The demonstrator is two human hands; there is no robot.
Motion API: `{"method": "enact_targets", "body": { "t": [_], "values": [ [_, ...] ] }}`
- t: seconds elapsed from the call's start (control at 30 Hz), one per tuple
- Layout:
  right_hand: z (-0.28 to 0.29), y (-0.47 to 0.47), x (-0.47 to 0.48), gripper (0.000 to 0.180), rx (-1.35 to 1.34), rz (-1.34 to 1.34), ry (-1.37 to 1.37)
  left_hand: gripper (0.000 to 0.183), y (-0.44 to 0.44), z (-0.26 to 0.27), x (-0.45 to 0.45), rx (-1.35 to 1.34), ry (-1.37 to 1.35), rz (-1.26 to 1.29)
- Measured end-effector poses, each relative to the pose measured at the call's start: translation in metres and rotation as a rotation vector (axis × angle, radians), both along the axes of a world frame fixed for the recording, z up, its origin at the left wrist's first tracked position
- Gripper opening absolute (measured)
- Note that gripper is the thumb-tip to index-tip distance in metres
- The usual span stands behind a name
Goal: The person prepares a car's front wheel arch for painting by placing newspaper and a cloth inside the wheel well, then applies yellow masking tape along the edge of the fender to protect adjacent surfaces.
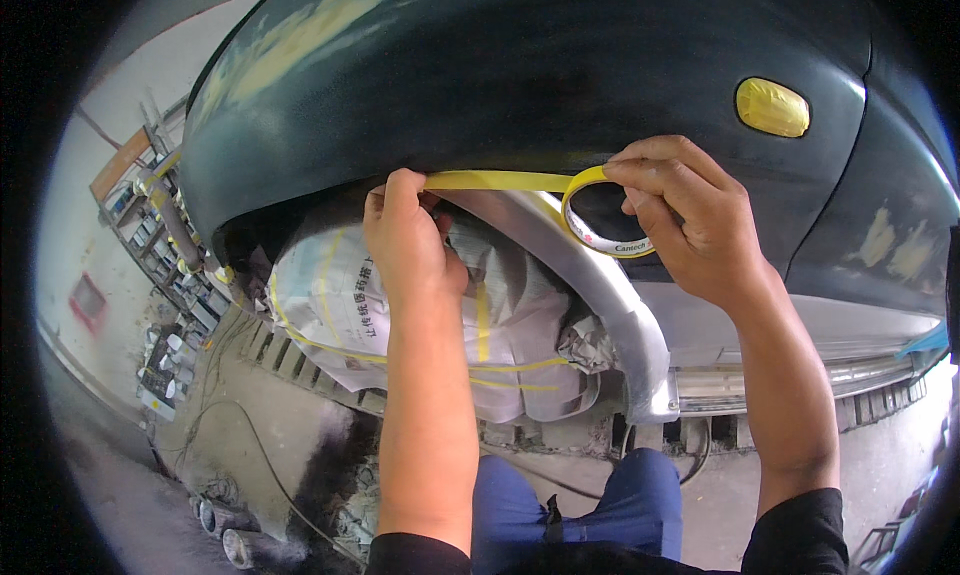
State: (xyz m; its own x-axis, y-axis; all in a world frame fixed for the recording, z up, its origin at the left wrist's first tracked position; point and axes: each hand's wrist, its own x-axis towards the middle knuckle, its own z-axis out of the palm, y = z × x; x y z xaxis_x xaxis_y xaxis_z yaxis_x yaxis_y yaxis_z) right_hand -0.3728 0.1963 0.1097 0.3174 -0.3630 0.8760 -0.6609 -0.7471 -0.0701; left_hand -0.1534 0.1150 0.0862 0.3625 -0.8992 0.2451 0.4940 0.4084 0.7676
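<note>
Between my two hands a strip of yellow masking tape (499,180) runs taut along the upper edge of a car's wheel arch. My left hand (416,230) pinches the strip's left end at the arch. My right hand (686,215) holds the roll of yellow masking tape (609,246), a Cantech roll, by its upper right side. Below the strip curves the silver wheel arch trim (600,275). The wheel (345,305) is wrapped in printed paper fastened with yellow tape. Above is the dark car fender (487,87), with light filler patches at its upper left.
A small yellow-taped oval (772,108) sits on the fender at the upper right. Shelves with cans (161,237) stand along the left wall. A hose (262,455) crosses the floor, near cylindrical containers (240,549) at the lower left. Floor grating (285,357) lies beneath the car.
</note>
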Motion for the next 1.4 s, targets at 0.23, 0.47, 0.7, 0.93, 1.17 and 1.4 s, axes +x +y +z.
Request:
{"method": "enact_targets", "body": {
  "t": [0.23,0.47,0.7,0.93,1.17,1.4],
  "values": [
    [-0.003,-0.003,-0.003,0.019,0.002,0.024,-0.014,0.016,-0.004,-0.012,0.003,-0.162,-0.04,0.166],
    [-0.004,-0.007,-0.006,0.024,-0.088,0.019,0.033,0.017,0.0,-0.025,0.019,-0.779,-1.031,0.871],
    [-0.005,-0.008,-0.006,0.026,-0.113,0.039,0.018,0.022,0.004,-0.013,0.031,-0.89,-1.329,0.961],
    [-0.007,-0.011,-0.004,0.026,-0.197,-0.002,0.025,0.027,0.007,-0.011,0.032,-0.966,-1.402,0.999],
    [-0.009,-0.013,-0.003,0.029,-0.221,-0.068,0.025,0.03,0.011,-0.016,0.018,-0.97,-1.456,1.017],
    [-0.011,-0.014,-0.004,0.028,-0.204,-0.06,0.031,0.031,0.013,-0.019,0.01,-0.932,-1.512,1.096]
  ]
}}
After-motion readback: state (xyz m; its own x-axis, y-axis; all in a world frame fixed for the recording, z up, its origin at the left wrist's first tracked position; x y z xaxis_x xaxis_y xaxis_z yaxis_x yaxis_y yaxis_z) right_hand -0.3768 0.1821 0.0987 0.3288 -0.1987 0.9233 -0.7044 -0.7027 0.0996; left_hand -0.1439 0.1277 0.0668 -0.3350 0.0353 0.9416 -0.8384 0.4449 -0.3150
